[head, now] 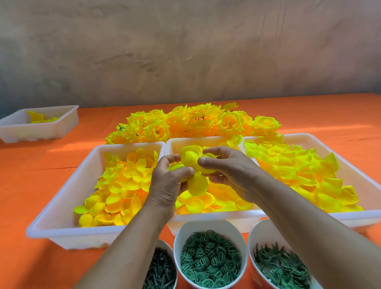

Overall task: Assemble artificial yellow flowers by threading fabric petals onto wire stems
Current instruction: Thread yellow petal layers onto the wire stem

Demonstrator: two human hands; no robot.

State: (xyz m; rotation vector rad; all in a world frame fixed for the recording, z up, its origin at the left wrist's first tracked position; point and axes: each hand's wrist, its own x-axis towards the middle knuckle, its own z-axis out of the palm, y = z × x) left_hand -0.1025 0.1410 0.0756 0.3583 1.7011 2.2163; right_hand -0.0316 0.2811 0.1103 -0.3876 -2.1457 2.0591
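— Orange cloth all over the counter (20, 201), then. What sits closest to you?

— Three cups along my edge. The left cup (173, 258) is full of dark green pegs (156, 280), the middle cup (191, 230) of green ring pieces (210, 260), and the right cup (256, 232) of spiky green leaf pieces (281, 271).

— And past the cups?

— Three white trays side by side. The left tray (60, 198) carries rounded petals (120, 190), the right tray (359, 215) carries pointed petals (299, 166), and the middle tray (215, 217) has more loose petals (196, 203).

— Where is the one you are working on?

— Above the middle tray, between my two hands. My left hand (167, 186) pinches the yellow petal piece (195, 173) from the left, thumb and curled fingers closed on it. My right hand (230, 173) grips it from the right, fingertips bent onto the fabric.

— Which way does it lie?

— Its long axis runs from me toward the wall. One lobe stands up at the far end and another hangs down toward me, its broad face turned my way. My fingers hide its middle.

— Farther back?

— A heap of finished flowers (194, 121) lies on the cloth just behind the trays. Well off to the far left stands a fourth tray (26, 133) with a few yellow pieces (41, 118) in it. Behind everything is a mottled grey-brown wall (178, 43).
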